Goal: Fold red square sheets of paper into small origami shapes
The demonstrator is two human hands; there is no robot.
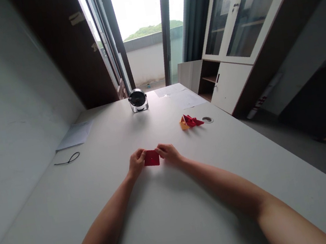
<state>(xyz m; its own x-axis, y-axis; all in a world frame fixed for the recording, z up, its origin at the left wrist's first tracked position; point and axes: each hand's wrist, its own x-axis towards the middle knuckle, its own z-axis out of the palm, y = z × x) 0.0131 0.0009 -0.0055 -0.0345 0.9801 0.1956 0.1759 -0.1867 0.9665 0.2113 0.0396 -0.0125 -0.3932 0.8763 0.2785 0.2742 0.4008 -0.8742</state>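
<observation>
While the left hand pinches one side of a small red paper square between thumb and curled fingers, the right hand grips its upper right corner the same way. The square is stretched between the two hands, near the middle of the white table; whether its lower edge touches the tabletop is hard to tell from this angle. Beyond the right hand lie a folded orange paper piece and a folded red paper piece, touching, with a white tape roll just beside the red one. Well to the left is a looped black cord, with some paper sheets behind it, near the wall. Farther out, a round black device stands upright on a silver stand, and more white sheets lie at the table's far right edge.
</observation>
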